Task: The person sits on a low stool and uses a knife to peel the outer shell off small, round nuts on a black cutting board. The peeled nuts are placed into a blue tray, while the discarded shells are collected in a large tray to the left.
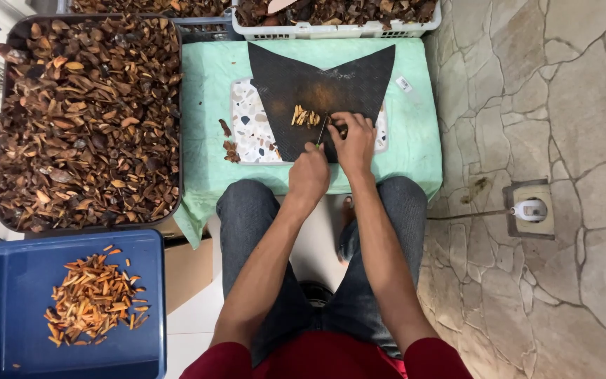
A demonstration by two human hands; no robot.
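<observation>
Knife (322, 131) gripped in left hand (308, 175) fingers; right hand (354, 140) fingers pinning husk piece (343, 129).

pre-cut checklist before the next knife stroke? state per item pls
1. Knife gripped by left hand: ok.
2. Right hand pinning the piece on the black mat: ok.
3. Right fingers clear of the blade: cannot tell, they sit very close.
4. Black mat flat on the speckled board: ok.
5. Cut slivers lie left of the blade, apart from it: ok.
6. Blue bin of slivers has free space: ok.
</observation>
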